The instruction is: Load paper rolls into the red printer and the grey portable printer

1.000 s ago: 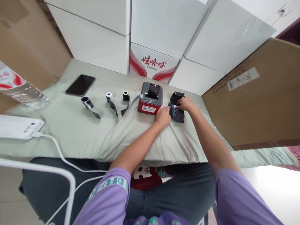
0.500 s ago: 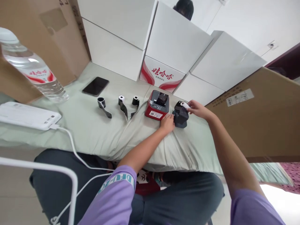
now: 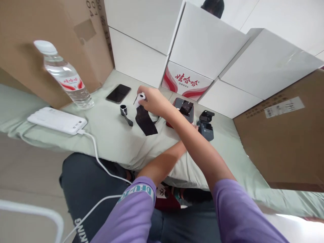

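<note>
Now the right hand (image 3: 152, 100) pinches a black-tailed roll (image 3: 139, 99); the left hand (image 3: 196, 128), mostly hidden, I can't tell.

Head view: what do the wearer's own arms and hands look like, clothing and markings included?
Both arms wear loose purple short sleeves. The left sleeve carries a white-and-teal band with lettering that includes "DFU"; the right sleeve shows no marking. The right hand is ungloved; the left hand is mostly hidden.
</note>
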`<state>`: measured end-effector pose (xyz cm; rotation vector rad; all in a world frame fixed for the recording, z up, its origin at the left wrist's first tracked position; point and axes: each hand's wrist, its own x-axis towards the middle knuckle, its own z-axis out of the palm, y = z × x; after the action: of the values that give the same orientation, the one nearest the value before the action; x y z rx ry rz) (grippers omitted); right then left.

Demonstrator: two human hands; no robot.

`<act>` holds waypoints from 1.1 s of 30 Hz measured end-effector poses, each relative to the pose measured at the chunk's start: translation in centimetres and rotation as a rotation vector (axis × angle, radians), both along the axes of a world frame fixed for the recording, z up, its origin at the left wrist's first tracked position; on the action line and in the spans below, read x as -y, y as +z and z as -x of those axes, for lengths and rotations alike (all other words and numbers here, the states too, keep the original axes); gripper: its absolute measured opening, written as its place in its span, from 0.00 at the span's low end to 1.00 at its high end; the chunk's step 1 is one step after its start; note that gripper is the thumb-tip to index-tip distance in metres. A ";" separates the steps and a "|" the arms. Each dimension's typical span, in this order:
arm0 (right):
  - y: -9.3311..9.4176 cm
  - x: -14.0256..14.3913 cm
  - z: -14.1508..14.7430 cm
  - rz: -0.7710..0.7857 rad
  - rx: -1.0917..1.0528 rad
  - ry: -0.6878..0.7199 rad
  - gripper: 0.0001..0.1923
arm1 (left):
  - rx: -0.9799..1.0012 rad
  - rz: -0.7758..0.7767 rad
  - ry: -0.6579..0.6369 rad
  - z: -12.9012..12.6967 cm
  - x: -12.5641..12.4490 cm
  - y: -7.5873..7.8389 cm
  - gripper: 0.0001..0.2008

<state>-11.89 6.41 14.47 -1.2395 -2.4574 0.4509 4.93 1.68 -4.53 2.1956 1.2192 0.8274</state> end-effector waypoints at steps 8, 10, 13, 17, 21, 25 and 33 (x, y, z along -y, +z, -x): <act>-5.2 -2.2 4.6 0.092 0.442 -0.085 0.18 | -0.028 -0.065 -0.070 -1.0 -1.3 -0.8 0.25; -5.8 -2.3 4.5 0.110 0.458 -0.076 0.19 | -0.020 -0.067 -0.065 -1.1 -1.3 -0.7 0.24; -5.9 -2.8 4.7 -0.008 0.372 -0.084 0.20 | -0.021 -0.056 -0.071 -1.0 -1.2 -0.6 0.25; -5.9 -3.5 6.7 -0.035 0.313 -0.022 0.23 | -0.033 -0.040 -0.086 -0.3 -0.8 0.3 0.26; -6.3 -3.8 8.8 0.025 0.379 0.110 0.15 | -0.052 -0.024 -0.091 0.5 -0.3 1.6 0.26; -5.3 -3.5 7.6 0.246 -0.018 0.179 0.13 | -0.063 -0.011 -0.097 0.7 -0.3 2.1 0.25; -4.1 -1.5 -0.3 0.675 -0.895 0.100 0.21 | -0.071 -0.007 -0.095 0.1 -0.7 1.2 0.25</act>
<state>-11.63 7.89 10.32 -0.8152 -1.6151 1.5554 4.86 2.38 -3.36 2.2873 1.1372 0.7223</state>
